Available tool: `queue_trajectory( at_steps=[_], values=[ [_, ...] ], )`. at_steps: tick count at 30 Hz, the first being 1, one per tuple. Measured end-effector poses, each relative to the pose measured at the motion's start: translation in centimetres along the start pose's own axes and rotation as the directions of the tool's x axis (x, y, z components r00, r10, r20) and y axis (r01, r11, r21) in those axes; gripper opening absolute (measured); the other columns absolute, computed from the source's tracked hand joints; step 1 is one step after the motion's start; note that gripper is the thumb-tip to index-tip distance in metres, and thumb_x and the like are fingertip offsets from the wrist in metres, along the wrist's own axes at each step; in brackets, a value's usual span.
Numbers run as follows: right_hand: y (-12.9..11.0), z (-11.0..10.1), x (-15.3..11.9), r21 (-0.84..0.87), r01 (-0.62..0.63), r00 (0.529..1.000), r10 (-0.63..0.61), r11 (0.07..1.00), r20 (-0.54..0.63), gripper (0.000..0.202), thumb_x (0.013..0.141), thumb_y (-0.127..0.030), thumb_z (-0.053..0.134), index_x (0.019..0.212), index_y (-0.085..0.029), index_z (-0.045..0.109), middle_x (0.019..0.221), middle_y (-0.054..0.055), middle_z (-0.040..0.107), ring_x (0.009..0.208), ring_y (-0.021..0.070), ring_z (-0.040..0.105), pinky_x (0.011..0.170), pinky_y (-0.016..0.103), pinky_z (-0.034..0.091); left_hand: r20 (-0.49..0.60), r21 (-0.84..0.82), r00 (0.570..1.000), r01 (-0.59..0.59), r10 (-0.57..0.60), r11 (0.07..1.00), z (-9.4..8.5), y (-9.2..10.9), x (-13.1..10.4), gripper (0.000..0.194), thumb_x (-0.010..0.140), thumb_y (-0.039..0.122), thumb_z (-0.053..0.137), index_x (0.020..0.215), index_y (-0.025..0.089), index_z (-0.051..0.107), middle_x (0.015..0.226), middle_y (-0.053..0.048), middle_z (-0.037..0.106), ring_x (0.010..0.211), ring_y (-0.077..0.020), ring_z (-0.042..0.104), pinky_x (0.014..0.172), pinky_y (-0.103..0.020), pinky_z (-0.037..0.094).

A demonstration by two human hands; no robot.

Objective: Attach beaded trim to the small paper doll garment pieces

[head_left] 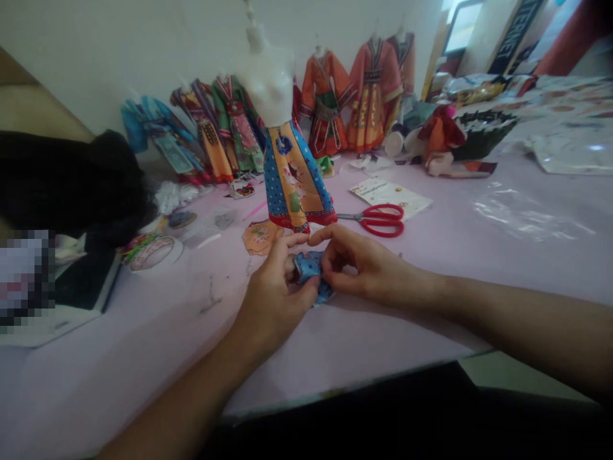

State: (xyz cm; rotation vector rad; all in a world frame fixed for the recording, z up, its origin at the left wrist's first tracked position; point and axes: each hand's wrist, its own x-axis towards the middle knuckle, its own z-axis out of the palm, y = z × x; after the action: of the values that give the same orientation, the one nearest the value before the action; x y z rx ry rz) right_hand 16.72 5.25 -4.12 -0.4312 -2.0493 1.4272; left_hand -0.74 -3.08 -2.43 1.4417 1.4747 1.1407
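Note:
Both hands pinch a small piece of blue patterned fabric (pixel 309 271) just above the pink tabletop. My left hand (pixel 278 281) has its thumb pressed on the front of the cloth, with the other fingers partly hidden behind it. My right hand (pixel 357 265) grips the cloth's right side between thumb and fingers, its index finger reaching over the top. Directly behind the hands stands a small white mannequin (pixel 271 83) in a blue and orange skirt (pixel 294 179) with a red hem. An orange embroidered fabric piece (pixel 261 237) lies to the left, partly behind my left hand.
Red-handled scissors (pixel 383 220) lie right of the skirt, over a white printed card (pixel 390 195). Several dressed miniature figures line the wall, one in an orange robe (pixel 325 96). A tape roll (pixel 156 255) sits at left; clear plastic (pixel 527 211) lies at right.

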Motion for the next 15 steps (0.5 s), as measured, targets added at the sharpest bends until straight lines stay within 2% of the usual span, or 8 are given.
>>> queue_trajectory(
  at_steps=[6, 15],
  values=[
    [0.15, -0.04, -0.04, 0.006, -0.002, 1.000, 0.002, 1.000, 0.012, 0.042, 0.085, -0.010, 0.066, 0.123, -0.022, 0.049, 0.082, -0.004, 0.061, 0.072, 0.0121, 0.058, 0.066, 0.024, 0.047, -0.001, -0.014, 1.000, 0.000, 0.000, 1.000, 0.07, 0.20, -0.04, 0.055, 0.080, 0.021, 0.069, 0.131, 0.022, 0.047, 0.104, -0.005, 0.071, 0.088, -0.0190, 0.072, 0.076, -0.031, 0.056],
    [-0.58, -0.09, 0.01, -0.027, -0.036, 0.999, 0.036, 0.999, 0.006, 0.041, 0.085, -0.012, 0.066, 0.123, -0.019, 0.050, 0.082, -0.004, 0.059, 0.073, 0.0126, 0.057, 0.065, 0.026, 0.046, -0.005, 0.108, 0.999, -0.047, 0.048, 0.993, -0.02, 0.13, -0.29, 0.053, 0.084, 0.019, 0.065, 0.134, 0.024, 0.047, 0.089, -0.001, 0.069, 0.085, -0.0207, 0.072, 0.075, -0.033, 0.054]
  ],
)
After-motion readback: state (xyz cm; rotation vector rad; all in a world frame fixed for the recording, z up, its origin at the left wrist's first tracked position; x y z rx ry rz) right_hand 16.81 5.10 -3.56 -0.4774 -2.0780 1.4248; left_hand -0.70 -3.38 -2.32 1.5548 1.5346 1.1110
